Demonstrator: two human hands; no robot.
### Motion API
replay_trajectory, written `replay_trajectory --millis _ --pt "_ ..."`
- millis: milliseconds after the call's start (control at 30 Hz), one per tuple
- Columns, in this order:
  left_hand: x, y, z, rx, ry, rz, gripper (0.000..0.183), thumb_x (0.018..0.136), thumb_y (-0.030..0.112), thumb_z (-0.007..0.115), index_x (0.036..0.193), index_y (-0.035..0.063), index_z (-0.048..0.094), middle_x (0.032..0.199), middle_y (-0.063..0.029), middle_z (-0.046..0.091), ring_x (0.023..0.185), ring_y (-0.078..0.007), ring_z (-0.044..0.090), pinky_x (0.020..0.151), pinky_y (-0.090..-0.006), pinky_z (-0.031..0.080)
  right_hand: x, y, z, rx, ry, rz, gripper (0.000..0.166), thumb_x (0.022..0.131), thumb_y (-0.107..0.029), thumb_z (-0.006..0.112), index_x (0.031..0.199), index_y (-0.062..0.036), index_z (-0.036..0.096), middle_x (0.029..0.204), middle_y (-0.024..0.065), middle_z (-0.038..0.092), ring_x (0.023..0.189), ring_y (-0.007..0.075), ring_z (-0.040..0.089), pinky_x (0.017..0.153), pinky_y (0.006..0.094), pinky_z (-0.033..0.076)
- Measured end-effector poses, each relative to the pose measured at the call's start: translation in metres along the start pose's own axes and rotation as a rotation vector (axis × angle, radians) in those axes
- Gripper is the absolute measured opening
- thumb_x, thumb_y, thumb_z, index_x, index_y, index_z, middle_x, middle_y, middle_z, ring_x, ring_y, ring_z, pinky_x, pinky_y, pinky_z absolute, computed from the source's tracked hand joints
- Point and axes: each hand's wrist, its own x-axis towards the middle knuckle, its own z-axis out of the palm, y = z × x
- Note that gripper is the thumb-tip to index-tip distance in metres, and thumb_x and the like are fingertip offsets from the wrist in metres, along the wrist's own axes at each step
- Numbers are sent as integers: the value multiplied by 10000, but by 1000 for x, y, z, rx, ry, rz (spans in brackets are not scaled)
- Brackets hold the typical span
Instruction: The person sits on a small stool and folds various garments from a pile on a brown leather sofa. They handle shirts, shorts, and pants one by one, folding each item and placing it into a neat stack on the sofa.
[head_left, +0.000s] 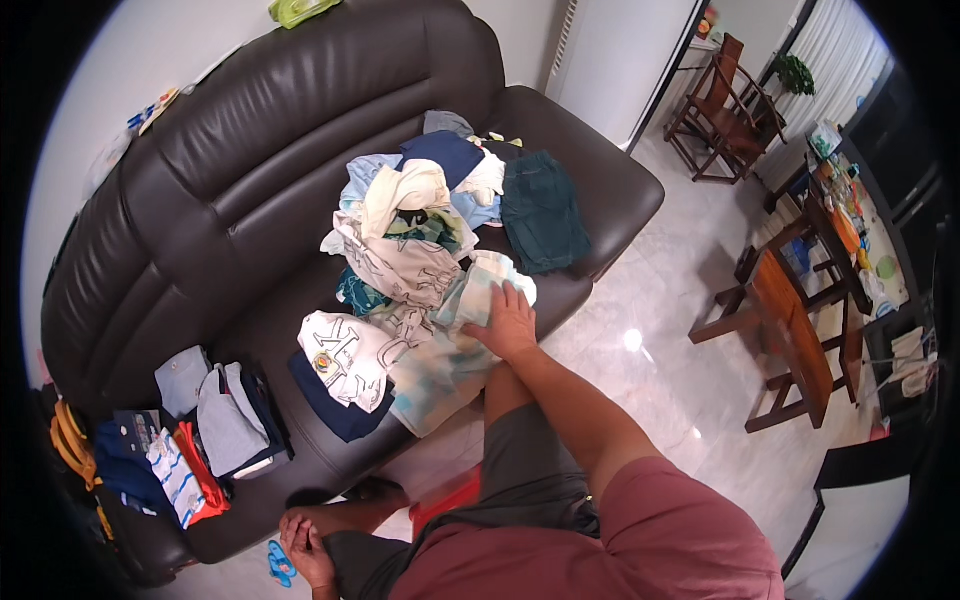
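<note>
My right hand (510, 319) lies flat, fingers spread, on a pale green, white and tan patterned garment (442, 379) at the sofa's front edge. A white garment with black lettering-like print (345, 360) touches it on the left, over a navy folded cloth (322, 401). Behind these rises a loose heap of clothes, with a beige printed garment (405, 266), a cream cloth (405, 191), a navy piece (442, 154) and dark green shorts (544, 214). My left hand (304, 551) rests by my left knee, fingers loosely curled, holding nothing.
Folded clothes, among them a grey one (232, 420) and a red one (199, 472), lie at the left of the brown leather sofa (300, 135). Blue slippers (281, 564) are on the floor. A wooden bench (791, 337) and a cluttered table (885, 232) stand right.
</note>
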Motion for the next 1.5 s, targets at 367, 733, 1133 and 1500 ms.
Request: replay_trajectory --millis 367,733,1133,1500 --pt "-35 -24 11 -361 15 -220 214 986 157 724 1110 -16 748 1356 -121 657 1283 -303 588 1133 -449 461 125 117 -48 420 674 780 717 811 -309 873 1344 33 536 1268 258 610 1228 428 593 1014 454 530" --pt "31 126 38 -357 -457 -222 263 1020 153 644 1173 -39 738 1185 -127 739 1058 -223 691 910 -332 557 138 72 -99 1590 148 394 195 823 -108 769 867 -109 578 674 -9 523 523 121 479 446 303 376" --pt "121 349 37 -1559 -926 -370 744 980 106 669 1639 98 323 1535 -157 519 1334 -279 574 1124 -438 471 -192 16 -92 826 -581 -580 420 892 -111 685 1291 19 656 1293 140 672 1244 219 601 1043 375 480" --pt "83 329 -48 -1013 -407 236 615 815 -88 784 1401 5 626 1316 -58 647 1104 -137 640 949 -270 510 -184 -81 -168 1874 -836 -346 764 999 -259 705 1625 -57 315 1484 92 549 1376 190 507 1173 359 378"
